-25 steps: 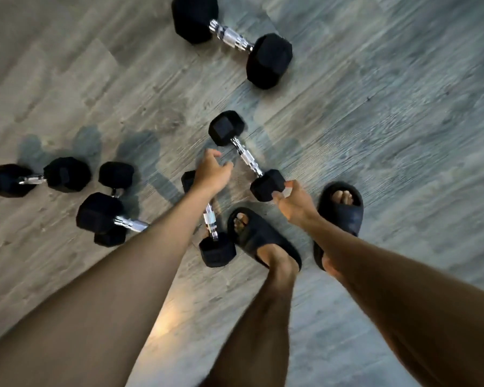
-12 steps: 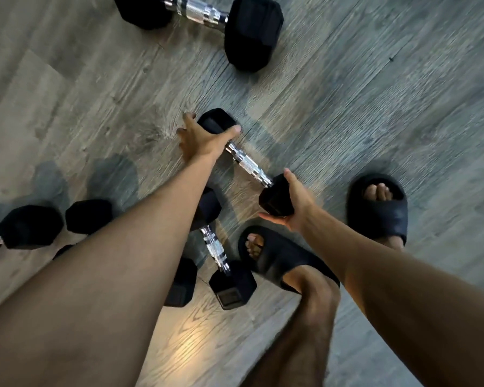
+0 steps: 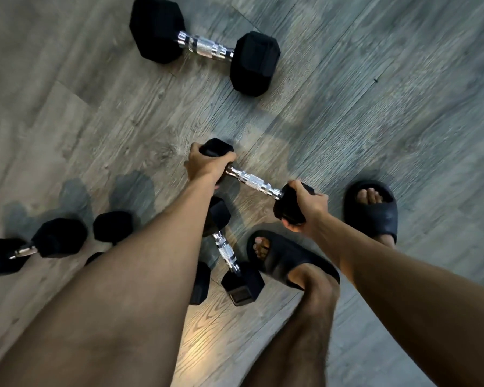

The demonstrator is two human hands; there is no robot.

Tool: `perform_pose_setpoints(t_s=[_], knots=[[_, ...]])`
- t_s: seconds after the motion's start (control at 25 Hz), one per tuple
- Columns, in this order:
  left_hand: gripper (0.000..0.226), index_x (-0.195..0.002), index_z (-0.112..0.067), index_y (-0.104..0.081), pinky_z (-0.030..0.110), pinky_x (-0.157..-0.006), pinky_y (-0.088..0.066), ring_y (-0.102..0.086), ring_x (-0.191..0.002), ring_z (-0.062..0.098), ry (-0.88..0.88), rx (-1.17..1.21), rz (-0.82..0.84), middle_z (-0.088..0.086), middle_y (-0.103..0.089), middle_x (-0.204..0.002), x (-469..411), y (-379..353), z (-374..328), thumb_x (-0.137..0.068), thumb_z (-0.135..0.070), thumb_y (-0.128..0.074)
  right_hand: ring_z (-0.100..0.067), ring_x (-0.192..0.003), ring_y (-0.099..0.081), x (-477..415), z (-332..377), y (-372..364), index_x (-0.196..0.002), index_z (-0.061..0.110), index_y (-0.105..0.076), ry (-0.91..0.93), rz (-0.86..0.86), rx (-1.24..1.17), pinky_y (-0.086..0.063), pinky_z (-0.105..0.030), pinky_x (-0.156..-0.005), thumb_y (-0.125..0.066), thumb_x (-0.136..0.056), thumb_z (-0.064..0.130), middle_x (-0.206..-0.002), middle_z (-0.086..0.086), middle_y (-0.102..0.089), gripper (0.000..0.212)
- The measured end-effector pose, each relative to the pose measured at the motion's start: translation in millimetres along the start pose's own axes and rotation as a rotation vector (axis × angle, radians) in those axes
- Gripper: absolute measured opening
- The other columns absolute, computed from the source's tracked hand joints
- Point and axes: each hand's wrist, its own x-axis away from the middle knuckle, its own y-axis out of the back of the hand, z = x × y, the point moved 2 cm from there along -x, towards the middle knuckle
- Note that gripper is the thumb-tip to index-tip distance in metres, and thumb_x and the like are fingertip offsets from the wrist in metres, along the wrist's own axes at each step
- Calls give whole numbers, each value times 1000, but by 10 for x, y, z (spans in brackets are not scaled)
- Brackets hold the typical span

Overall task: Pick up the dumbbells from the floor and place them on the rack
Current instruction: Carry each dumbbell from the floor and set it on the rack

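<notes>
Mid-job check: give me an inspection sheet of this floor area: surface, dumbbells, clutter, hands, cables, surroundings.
Surface: grey wood-plank floor.
Job's things: small dumbbell held at both heads; large dumbbell lying beyond it; third dumbbell partly under the left forearm; far-left dumbbells on the floor; rack not in view.
Clutter: nothing seen.
Grippers: left hand grips the small dumbbell's far head; right hand grips its near head.
Cables: nothing seen.
Surroundings: the person's feet in black slides, close to the dumbbells.
</notes>
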Motion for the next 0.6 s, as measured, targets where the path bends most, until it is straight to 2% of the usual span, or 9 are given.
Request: perform_pose_setpoints(t_s=[0.08,0.16,0.24,0.36,0.48,0.6], knots=[[72,-103,-29,-51,38,-44,-56,-65,-94,32,58,71,-6,8,-58,-118,273,223,-17,-41,-42,-85,-28,-73,-63,350,121,82,-122,20,-35,26,-4,75,-58,-45,-66,-77,-76,38,-98,-14,-55,65],[71,-102,-29,-49,37,-44,-56,-64,-96,32,106,148,8,10,-57,-120,660,527,-118,-42,-40,-86,-31,-74,-64,853,277,146,-121,19,-35,71,4,154,-56,-39,-53,-77,-75,41,-105,-16,-56,66],[73,-103,-29,-46,36,-45,-56,-62,-98,31,122,208,8,9,-54,-122,1112,898,-286,-43,-40,-86,-32,-68,-62,1424,446,226,-120,17,-36,115,17,196,-53,-36,-48,-77,-75,40,-107,-19,-57,65],[73,-101,-30,-43,34,-44,-55,-64,-95,28,117,265,-12,10,-54,-121,1828,1509,-569,-42,-40,-85,-27,-61,-60,2359,698,325,-117,11,-39,194,53,276,-52,-39,-51,-78,-76,35,-93,-16,-55,61],[68,-102,-27,-42,33,-43,-55,-66,-90,27,115,321,-32,13,-55,-120,2510,2078,-883,-50,-35,-86,-28,-68,-65,3276,930,407,-107,13,-45,245,97,347,-55,-39,-53,-80,-75,37,-95,-17,-60,54],[68,-103,-26,-40,34,-45,-55,-67,-86,26,105,403,-64,12,-58,-119,3189,2623,-1125,-53,-36,-85,-27,-75,-65,4207,1119,500,-119,17,-45,289,139,410,-58,-41,-63,-80,-74,39,-100,-15,-62,62]])
